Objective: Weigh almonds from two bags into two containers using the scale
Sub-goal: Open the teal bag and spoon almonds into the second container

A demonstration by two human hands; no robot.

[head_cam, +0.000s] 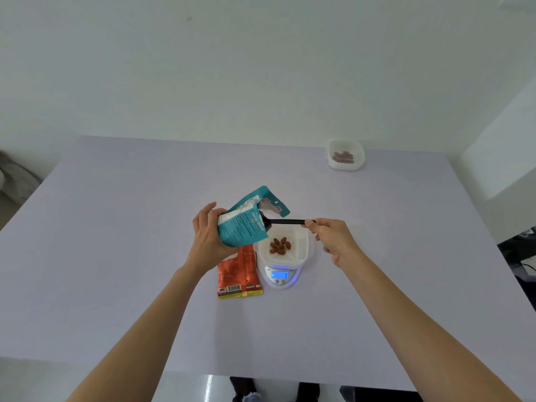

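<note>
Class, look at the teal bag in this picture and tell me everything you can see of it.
The teal bag is a glossy foil-like pouch with white print and a hang hole in its torn-open top. The left hand grips its lower part and holds it tilted above the table, mouth towards the scale. A black spoon, held by the right hand, reaches into the opening. The orange bag lies below it.

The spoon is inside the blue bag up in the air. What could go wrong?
Almonds could slip off the black spoon between the tilted teal bag and the white container, landing on the table. The left hand could bump the scale, upsetting its reading.
</note>
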